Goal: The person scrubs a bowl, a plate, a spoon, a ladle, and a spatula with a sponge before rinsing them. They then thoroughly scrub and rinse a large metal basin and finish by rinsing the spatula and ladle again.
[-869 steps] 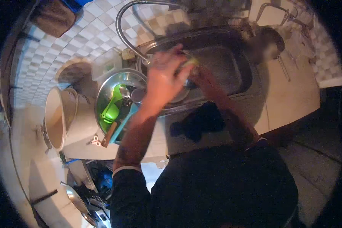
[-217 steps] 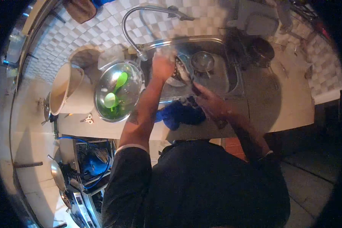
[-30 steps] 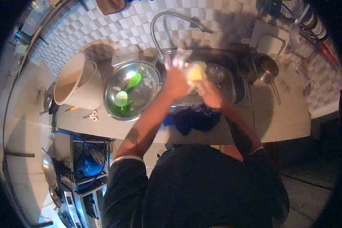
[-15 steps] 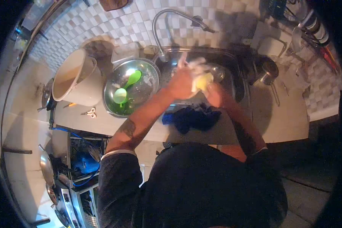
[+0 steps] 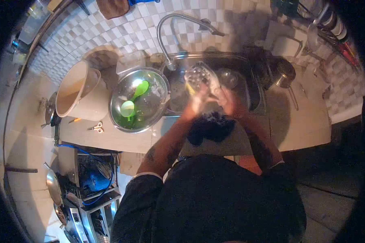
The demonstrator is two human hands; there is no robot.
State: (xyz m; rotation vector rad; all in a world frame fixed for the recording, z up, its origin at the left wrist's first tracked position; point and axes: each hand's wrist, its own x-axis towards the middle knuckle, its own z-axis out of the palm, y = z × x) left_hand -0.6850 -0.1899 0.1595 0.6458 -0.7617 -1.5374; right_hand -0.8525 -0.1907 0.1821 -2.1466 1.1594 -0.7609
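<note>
Both my hands are over the sink point(image 5: 256, 91), smeared by motion. A clear, foamy, see-through container point(image 5: 200, 74) tilts up in front of them, its near end at the fingers of my right hand point(image 5: 228, 101). My left hand point(image 5: 198, 101) is close beside it, fingers curled, with a strip of yellow sponge point(image 5: 189, 88) showing at its far side. Part of the sponge is hidden. Behind my right hand, a clear glass item point(image 5: 230, 77) lies in the sink. A dark blue cloth point(image 5: 211, 130) lies on the counter's near edge, below my wrists.
Left of the sink stands a steel basin point(image 5: 155, 109) holding a green spoon point(image 5: 141, 89) and a green cup-like scoop point(image 5: 127, 108). Beyond it are a large cream bucket point(image 5: 83, 97) and scissors point(image 5: 96, 128). A faucet point(image 5: 160, 38) arches overhead; a small pot point(image 5: 286, 73) sits at right.
The clear container has come into sight in front of my hands. My left hand has moved nearer to me, and the yellow sponge has shifted left. The view has shifted slightly.
</note>
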